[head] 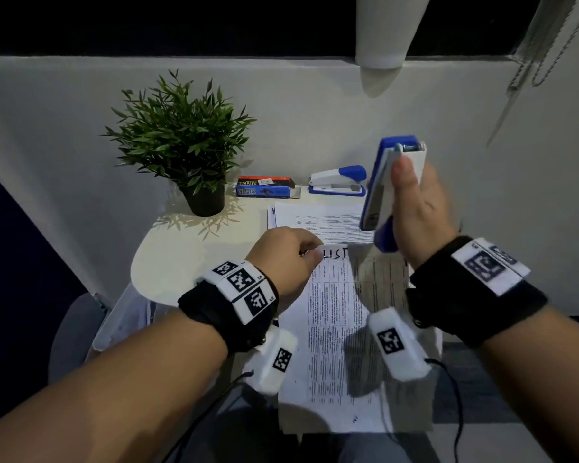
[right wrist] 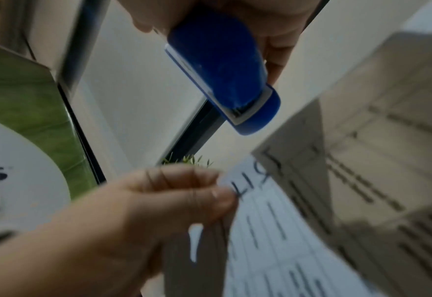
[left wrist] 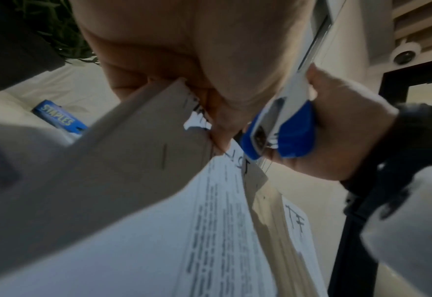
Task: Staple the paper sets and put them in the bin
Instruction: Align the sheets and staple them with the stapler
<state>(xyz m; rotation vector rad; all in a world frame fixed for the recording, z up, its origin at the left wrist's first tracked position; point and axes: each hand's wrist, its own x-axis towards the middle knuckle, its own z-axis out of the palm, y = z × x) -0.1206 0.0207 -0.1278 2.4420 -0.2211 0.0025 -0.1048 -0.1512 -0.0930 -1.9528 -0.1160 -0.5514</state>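
Observation:
My left hand (head: 286,259) pinches the top left corner of a printed paper set (head: 335,329) that hangs down toward my lap; its top edge bears handwriting. The pinch shows in the left wrist view, left hand (left wrist: 210,84) on paper set (left wrist: 138,221), and in the right wrist view, left hand (right wrist: 174,201) on paper set (right wrist: 273,231). My right hand (head: 415,208) grips a blue and white stapler (head: 386,188) upright, above and to the right of that corner, apart from the paper. The stapler (right wrist: 222,66) (left wrist: 281,124) has its mouth pointing down toward the paper.
On the white table (head: 174,259) stand a potted plant (head: 184,145), a blue box of staples (head: 264,187), a second stapler (head: 336,182) and another paper stack (head: 318,218). A clear plastic bin (head: 121,315) sits low at the table's left front.

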